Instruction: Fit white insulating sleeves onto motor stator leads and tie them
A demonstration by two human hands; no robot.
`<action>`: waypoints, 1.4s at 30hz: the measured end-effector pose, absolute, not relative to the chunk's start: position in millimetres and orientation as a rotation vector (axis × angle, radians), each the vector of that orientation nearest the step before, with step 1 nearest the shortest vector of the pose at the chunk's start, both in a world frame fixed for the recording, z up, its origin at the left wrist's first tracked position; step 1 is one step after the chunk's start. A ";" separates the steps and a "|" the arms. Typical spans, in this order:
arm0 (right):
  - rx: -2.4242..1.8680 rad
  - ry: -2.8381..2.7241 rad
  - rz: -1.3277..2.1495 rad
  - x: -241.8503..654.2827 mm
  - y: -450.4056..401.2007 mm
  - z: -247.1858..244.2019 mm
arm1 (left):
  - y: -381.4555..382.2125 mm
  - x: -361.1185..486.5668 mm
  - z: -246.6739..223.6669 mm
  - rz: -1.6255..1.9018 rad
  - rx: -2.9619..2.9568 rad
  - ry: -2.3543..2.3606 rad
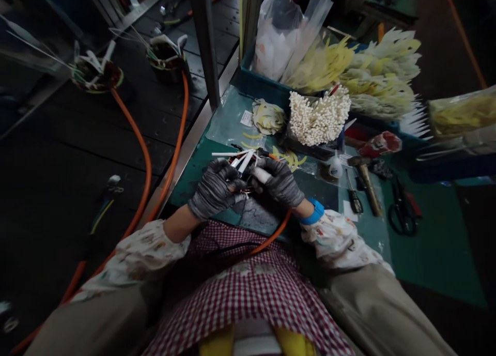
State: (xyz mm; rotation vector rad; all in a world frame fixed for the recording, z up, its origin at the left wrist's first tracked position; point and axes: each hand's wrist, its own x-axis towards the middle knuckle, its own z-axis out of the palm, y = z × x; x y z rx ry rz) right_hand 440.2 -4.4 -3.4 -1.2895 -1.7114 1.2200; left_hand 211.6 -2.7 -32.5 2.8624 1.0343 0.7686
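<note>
Both hands wear grey striped work gloves and meet over the near edge of the bench. Between them is a bundle of wires in white sleeves (245,162), its tubes sticking out in several directions. My left hand (215,189) is closed at the bundle's left side, thumb and fingers pinched on the wires. From the right, my right hand (282,181) curls round the wires, with white wrapping on one finger or thumb. The exact fingertip contact is hidden. An orange cable (276,233) runs from below the right hand toward my lap.
Yellow strips (290,158) and a bunch of thin white tubes (320,115) lie behind my hands. A hammer (368,185), screwdriver (354,197) and scissors (402,211) lie to the right. Two wound stators (96,77) with orange cables stand at the left, beyond a metal post (207,41).
</note>
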 end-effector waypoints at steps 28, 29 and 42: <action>-0.938 -1.829 0.920 444.7 -36.1 -25.2 | -6.0 216.1 -22.8 0.612 2.754 1.116; -0.972 -1.798 0.910 444.9 -36.9 -25.0 | -5.2 216.0 -22.8 0.595 2.754 1.109; -1.108 -1.709 0.915 435.4 -39.4 -24.2 | -3.1 213.4 -29.9 0.601 2.661 1.114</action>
